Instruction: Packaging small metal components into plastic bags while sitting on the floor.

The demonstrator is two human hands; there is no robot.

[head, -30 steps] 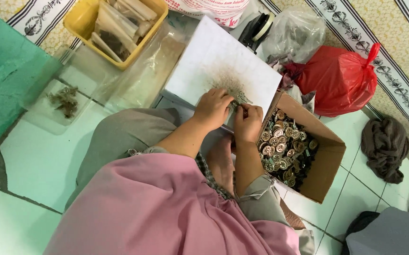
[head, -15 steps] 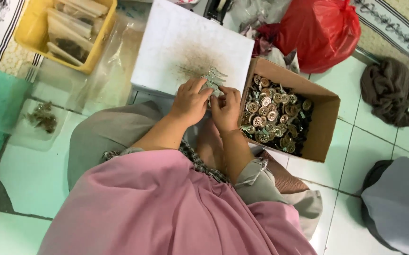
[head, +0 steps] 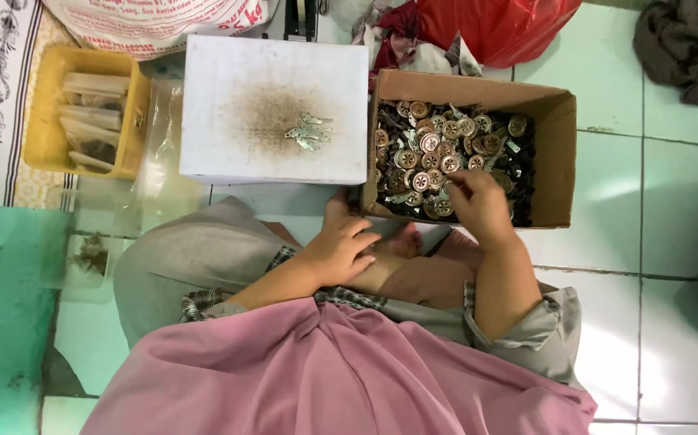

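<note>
- Now, from the head view, my right hand (head: 478, 205) is down in the brown cardboard box (head: 554, 161), on top of the pile of little round metal parts (head: 438, 149). Its fingers are bent together over the parts, but I cannot tell if they pinch one.
- My left hand (head: 341, 250) rests on my leg, just beside the near corner of the box. Its fingers are loose and curled, and it holds nothing.
- A white board (head: 228, 153) lies to the left of the box, with a few small flat metal pieces (head: 307, 131) on its dark spot.
- A yellow tray (head: 51, 141) sits further left, and a red plastic bag (head: 510, 24) lies behind the box.
- I think picking goes best with just the fingertips on one round part, lifted straight up, so the others do not spill.
</note>
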